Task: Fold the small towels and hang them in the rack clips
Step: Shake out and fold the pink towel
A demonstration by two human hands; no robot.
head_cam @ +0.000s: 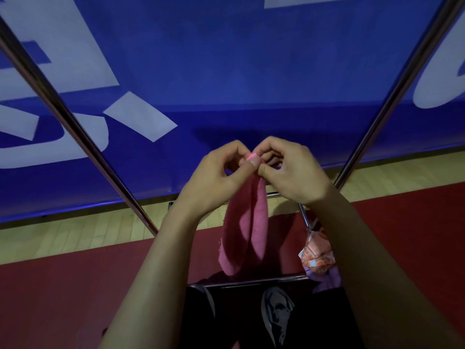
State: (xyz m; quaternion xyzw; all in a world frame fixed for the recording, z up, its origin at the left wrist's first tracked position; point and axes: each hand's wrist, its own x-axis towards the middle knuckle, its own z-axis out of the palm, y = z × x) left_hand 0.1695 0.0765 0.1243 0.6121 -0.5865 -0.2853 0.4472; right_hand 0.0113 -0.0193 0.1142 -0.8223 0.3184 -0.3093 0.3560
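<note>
The fingers [261, 170] of both hands meet at one spot, pinching the top of a pink towel [245, 227] together with a small pink clip [252, 156] that shows between the fingertips. The left hand [214, 182] curls its thumb and forefinger round the towel's upper edge from one side, and the right hand [292, 172] pinches from the other, thumb pressed against the gathered cloth just beneath the clip. Whether the clip has bitten onto the cloth cannot be told; the fingertips cover it.

Below the hands the towel hangs folded double, a long soft loop with two limp layers, held up in the air in front of the person, between the two slanting rack poles [75, 127]. It looks light and floppy, so it will sag and slide unless the layers are bunched tightly at the top; the fold edge right under the clip is the place to keep hold.

Lower right, an orange patterned cloth [315, 258] hangs from the lower rack bar [256, 282]. A blue banner [226, 59] fills the background
</note>
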